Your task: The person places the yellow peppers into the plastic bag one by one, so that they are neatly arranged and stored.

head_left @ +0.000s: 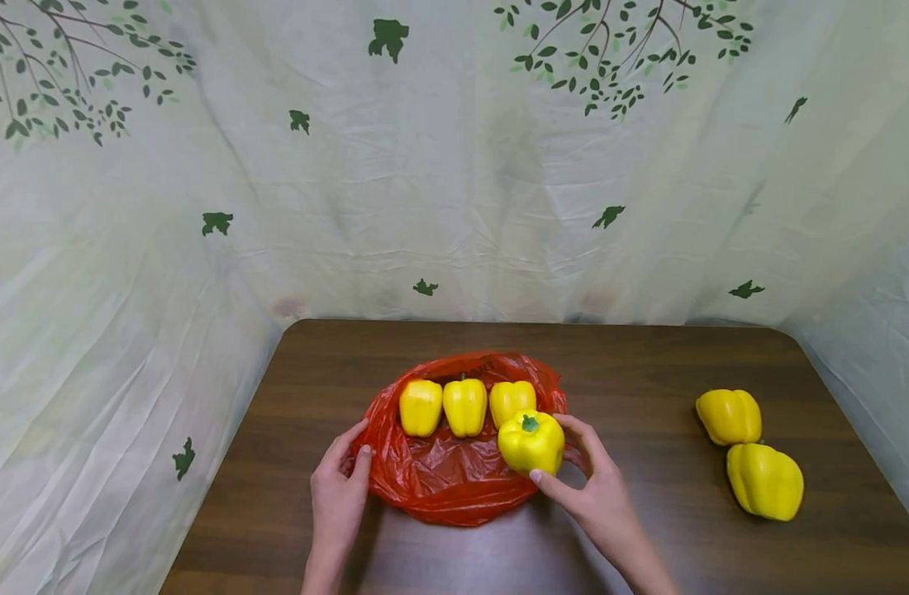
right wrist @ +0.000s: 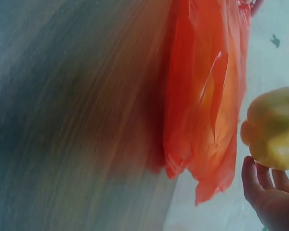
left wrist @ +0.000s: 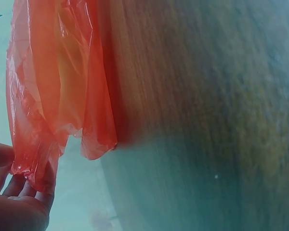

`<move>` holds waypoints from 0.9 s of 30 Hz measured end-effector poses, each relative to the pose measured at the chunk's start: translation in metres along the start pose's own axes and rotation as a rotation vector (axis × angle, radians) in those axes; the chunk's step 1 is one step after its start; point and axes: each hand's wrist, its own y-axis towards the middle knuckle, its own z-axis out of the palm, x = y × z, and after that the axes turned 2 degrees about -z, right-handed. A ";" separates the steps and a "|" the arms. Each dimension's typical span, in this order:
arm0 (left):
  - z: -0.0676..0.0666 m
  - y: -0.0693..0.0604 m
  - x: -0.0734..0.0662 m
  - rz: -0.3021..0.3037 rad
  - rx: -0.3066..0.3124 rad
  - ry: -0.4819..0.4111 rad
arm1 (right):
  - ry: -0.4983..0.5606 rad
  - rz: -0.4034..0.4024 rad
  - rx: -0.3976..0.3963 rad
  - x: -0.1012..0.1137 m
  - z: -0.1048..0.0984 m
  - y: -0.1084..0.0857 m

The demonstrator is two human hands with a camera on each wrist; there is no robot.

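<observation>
A red plastic bag (head_left: pixel 454 504) lies spread wide on the table, with three yellow bell peppers (head_left: pixel 465 407) in a row inside its far part. At the bag's left edge, my left hand (head_left: pixel 339 487) pinches the rim between thumb and fingers; the left wrist view shows the gathered plastic (left wrist: pixel 36 159) in that grip. My right hand (head_left: pixel 596 479) holds another yellow bell pepper (head_left: pixel 531 442), green stem up, over the right side of the bag. In the right wrist view the fingertips support this pepper (right wrist: pixel 274 130), above the bag's side (right wrist: pixel 202 96).
Two more yellow bell peppers, one farther back (head_left: pixel 730 416) and one nearer (head_left: pixel 765 482), lie close together on the right of the brown wooden table (head_left: pixel 276 496). Behind the table hangs a pale curtain (head_left: pixel 454 207) with printed green leaves.
</observation>
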 end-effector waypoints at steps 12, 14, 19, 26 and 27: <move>0.000 0.000 0.000 -0.006 -0.002 0.009 | 0.057 -0.035 0.026 -0.001 0.015 0.001; 0.000 0.000 0.000 -0.003 0.001 0.005 | 0.061 -0.019 0.031 0.000 0.018 0.002; -0.001 -0.001 0.000 0.001 0.003 -0.001 | 0.094 0.011 0.050 0.001 0.027 0.003; -0.001 -0.002 0.000 -0.008 0.004 0.004 | 0.169 0.034 0.077 0.003 0.039 0.005; -0.002 -0.002 0.000 -0.008 0.004 0.008 | 0.179 0.032 0.082 0.003 0.041 0.006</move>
